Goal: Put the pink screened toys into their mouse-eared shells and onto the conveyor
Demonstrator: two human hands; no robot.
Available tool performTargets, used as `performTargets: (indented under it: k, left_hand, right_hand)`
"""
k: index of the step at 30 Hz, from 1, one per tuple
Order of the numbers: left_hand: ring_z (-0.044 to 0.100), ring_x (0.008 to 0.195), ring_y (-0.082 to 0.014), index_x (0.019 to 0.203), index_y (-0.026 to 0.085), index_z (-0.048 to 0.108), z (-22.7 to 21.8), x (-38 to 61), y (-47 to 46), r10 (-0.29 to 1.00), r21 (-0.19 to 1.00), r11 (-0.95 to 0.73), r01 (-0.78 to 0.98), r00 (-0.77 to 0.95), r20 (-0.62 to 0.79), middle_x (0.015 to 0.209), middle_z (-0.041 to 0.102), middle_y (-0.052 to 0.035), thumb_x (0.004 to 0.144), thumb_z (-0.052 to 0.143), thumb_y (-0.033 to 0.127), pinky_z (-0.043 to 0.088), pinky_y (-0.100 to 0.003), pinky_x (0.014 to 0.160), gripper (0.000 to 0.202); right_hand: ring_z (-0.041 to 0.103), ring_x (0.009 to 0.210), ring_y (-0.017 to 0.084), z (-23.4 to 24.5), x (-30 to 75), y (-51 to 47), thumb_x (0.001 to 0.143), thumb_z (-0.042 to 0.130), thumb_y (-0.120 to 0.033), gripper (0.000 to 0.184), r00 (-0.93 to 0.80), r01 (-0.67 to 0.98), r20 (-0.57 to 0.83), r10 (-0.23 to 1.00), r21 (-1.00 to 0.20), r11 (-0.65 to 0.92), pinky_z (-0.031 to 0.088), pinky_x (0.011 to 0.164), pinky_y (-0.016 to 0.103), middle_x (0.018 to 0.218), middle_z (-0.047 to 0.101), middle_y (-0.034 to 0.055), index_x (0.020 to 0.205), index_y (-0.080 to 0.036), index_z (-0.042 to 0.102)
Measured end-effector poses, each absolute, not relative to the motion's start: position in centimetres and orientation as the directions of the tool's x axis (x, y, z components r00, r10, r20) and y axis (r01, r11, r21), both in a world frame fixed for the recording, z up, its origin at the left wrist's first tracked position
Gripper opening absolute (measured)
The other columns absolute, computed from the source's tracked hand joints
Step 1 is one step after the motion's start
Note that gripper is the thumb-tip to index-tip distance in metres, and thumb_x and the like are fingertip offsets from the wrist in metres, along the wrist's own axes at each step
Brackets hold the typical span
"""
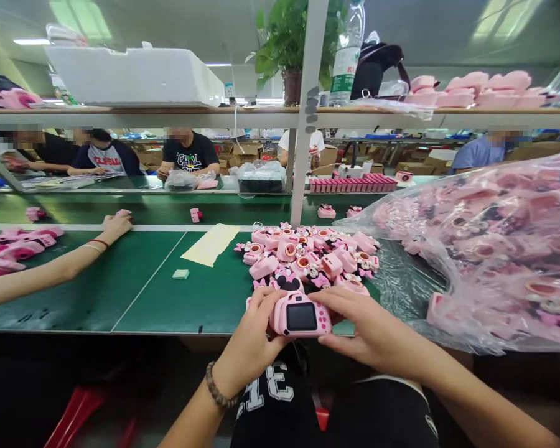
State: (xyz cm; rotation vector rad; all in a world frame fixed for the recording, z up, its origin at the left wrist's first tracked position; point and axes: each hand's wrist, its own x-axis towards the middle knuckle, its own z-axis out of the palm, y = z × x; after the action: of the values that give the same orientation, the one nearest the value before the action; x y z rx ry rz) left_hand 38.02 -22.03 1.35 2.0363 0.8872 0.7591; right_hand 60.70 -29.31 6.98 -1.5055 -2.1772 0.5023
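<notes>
A pink toy camera [301, 316] is held between my two hands at the table's front edge, its dark screen and pink buttons facing me. My left hand [256, 323], with a beaded bracelet at the wrist, grips the camera's left side. On the opposite side, the fingers and thumb of my right hand [354, 320] close on the end beside the buttons. Just beyond lies a heap of pink camera cases [303, 261] with black-and-pink cartoon figures among them.
A large clear bag [494, 236] of pink cases stands at the right. A co-worker's arm [74, 264] reaches in from the left. Yellowish paper [211, 244] and a small pale block [180, 274] lie left of the heap. A metal post [303, 124] rises behind it.
</notes>
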Motion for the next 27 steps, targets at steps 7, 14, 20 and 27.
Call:
performTargets:
  k: [7, 14, 20, 27]
  left_hand:
    - [0.052, 0.122, -0.018, 0.13, 0.036, 0.048, 1.9, 37.8, -23.1, 0.8, 0.759, -0.507, 0.41, 0.552, 0.236, 0.132, 0.045, -0.0023, 0.083, 0.061, 0.008, 0.046, -0.038, 0.111, 0.057]
    - [0.046, 0.133, -0.0201, 0.135, 0.041, 0.04, 0.9, 37.9, -24.4, 0.813, 0.698, -0.513, 0.499, 0.545, 0.207, 0.139, 0.041, -0.0021, 0.084, 0.054, 0.003, 0.043, -0.042, 0.115, 0.065]
    - [0.046, 0.133, -0.0222, 0.134, 0.035, 0.043, 0.5, 37.5, -23.4, 0.801, 0.715, -0.487, 0.502, 0.583, 0.137, 0.138, 0.041, -0.0051, 0.086, 0.058, 0.01, 0.042, -0.045, 0.116, 0.056]
    - [0.056, 0.122, -0.0212, 0.129, 0.037, 0.05, 0.7, 37.1, -22.0, 0.789, 0.854, -0.377, 0.358, 0.606, 0.094, 0.133, 0.043, -0.0018, 0.08, 0.073, 0.021, 0.056, -0.038, 0.102, 0.057]
  right_hand:
    - [0.061, 0.115, 0.029, 6.8, 59.5, -31.3, 0.086, 0.065, -0.017, 0.051, -0.228, 0.826, 0.169, 0.959, -0.489, 0.282, 0.051, 0.097, 0.042, 0.133, 0.06, 0.0128, 0.136, -0.021, 0.055]
    - [0.065, 0.071, 0.02, 8.6, 60.2, -29.5, 0.076, 0.074, -0.024, 0.034, -0.24, 0.756, -0.093, 0.966, -0.642, 0.126, 0.052, 0.064, 0.03, 0.085, 0.07, 0.0032, 0.11, -0.02, 0.071]
    - [0.065, 0.097, 0.027, 5.9, 60.2, -28.9, 0.082, 0.07, -0.024, 0.043, -0.275, 0.784, 0.012, 0.961, -0.576, 0.232, 0.054, 0.086, 0.041, 0.11, 0.068, 0.0109, 0.124, -0.018, 0.064]
    - [0.058, 0.123, 0.03, 3.6, 60.9, -28.5, 0.092, 0.061, -0.024, 0.047, -0.394, 0.726, 0.192, 0.899, -0.535, 0.432, 0.052, 0.1, 0.046, 0.136, 0.06, 0.0157, 0.138, -0.019, 0.052]
